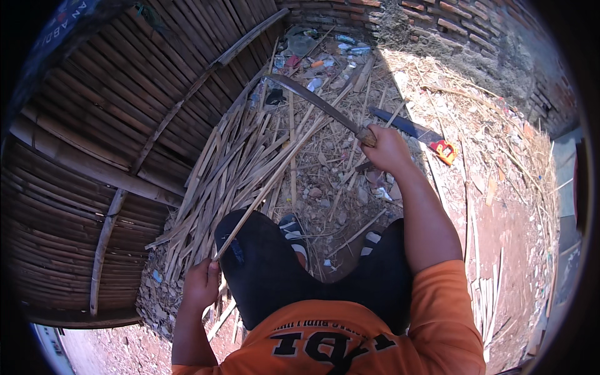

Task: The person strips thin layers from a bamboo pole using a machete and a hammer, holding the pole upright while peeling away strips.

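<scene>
My right hand point(386, 149) is closed round the wooden handle of a machete point(312, 99), whose long curved blade points up and to the left. Down at the lower left, my left hand point(201, 284) grips the near end of a long thin bamboo strip point(262, 195). The strip slants across my left knee toward the upper right, and its far part passes near the machete blade. A heap of similar bamboo strips point(215, 169) lies just left of it on the ground.
A handsaw point(409, 127) with a red and yellow handle lies right of my right hand. A bamboo slat wall point(81, 169) leans in on the left. Litter point(319, 59) gathers at the foot of the brick wall point(450, 28). More strips point(486, 297) lie at the lower right.
</scene>
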Demonstrator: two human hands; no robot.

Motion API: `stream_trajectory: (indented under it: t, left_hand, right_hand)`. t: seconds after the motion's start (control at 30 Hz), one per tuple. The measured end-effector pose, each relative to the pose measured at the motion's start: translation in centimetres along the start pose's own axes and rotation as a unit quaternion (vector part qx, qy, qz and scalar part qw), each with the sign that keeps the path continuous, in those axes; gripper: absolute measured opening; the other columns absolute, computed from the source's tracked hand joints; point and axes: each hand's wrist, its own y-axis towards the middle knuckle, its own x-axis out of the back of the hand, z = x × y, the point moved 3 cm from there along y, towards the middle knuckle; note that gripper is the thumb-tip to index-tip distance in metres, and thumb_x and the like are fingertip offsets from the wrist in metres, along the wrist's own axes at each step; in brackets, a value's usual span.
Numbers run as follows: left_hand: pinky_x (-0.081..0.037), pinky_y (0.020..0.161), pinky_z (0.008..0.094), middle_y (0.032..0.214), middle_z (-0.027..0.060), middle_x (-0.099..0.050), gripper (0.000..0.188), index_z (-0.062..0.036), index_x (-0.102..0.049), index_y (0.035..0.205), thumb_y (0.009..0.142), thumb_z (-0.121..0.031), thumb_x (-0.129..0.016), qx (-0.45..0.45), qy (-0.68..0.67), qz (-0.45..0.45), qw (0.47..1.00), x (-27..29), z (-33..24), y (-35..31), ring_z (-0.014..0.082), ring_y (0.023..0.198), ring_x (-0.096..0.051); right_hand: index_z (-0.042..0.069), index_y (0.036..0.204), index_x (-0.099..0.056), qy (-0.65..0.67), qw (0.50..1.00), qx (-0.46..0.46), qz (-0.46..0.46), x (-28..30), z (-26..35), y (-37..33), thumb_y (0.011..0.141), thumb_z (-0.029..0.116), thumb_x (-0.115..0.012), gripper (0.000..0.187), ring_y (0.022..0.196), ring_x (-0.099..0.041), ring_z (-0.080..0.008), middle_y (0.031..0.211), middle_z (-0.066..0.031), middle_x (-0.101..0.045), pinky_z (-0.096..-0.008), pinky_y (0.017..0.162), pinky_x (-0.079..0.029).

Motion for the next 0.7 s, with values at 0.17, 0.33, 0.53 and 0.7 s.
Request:
stream_trajectory:
  t: [0.17,0.33,0.53,0.7]
  left_hand:
    - [-0.045,0.061,0.0462,0.065,0.0208,-0.057,0.046,0.0011,-0.058,0.084,0.109,-0.036,-0.048,0.01,-0.029,0.023,0.999,-0.3,-0.7,0.0,0.0401,0.062,-0.062]
    - [-0.047,0.061,0.0434,0.066,0.0193,-0.06,0.047,0.0016,-0.059,0.085,0.109,-0.037,-0.047,0.02,-0.046,0.078,0.996,-1.0,2.4,-1.0,0.0364,0.062,-0.063]
    - [-0.047,0.063,0.0428,0.069,0.019,-0.061,0.048,0.0022,-0.06,0.086,0.11,-0.038,-0.047,0.041,-0.042,0.06,0.996,-0.6,1.6,-0.9,0.0333,0.062,-0.061]
    - [-0.047,0.064,0.0462,0.072,0.0247,-0.061,0.045,0.0021,-0.06,0.086,0.109,-0.035,-0.047,0.017,-0.067,0.051,0.996,-1.5,1.5,-0.9,0.0431,0.068,-0.063]
  right_hand:
    - [0.009,0.1,-0.066,-0.093,0.977,0.178,0.074,-2.3,3.9,-2.7,0.079,0.024,-0.073,0.027,0.084,-0.07,-0.042,0.081,-0.0184,-0.071,-0.0531,0.078,-0.054]
    - [0.009,0.101,-0.068,-0.063,0.97,0.205,0.117,-2.2,5.0,-3.0,0.08,0.024,-0.073,0.027,0.086,-0.07,-0.0403,0.083,-0.0187,-0.071,-0.0508,0.078,-0.055]
    - [0.009,0.1,-0.068,-0.026,0.994,0.066,0.084,-1.4,1.2,-1.0,0.08,0.024,-0.073,0.025,0.088,-0.07,-0.0412,0.085,-0.0194,-0.072,-0.0514,0.079,-0.055]
    - [0.01,0.096,-0.067,-0.12,0.952,0.25,0.134,-3.0,6.1,-3.5,0.078,0.024,-0.074,0.024,0.088,-0.07,-0.0421,0.084,-0.0184,-0.072,-0.0525,0.078,-0.055]
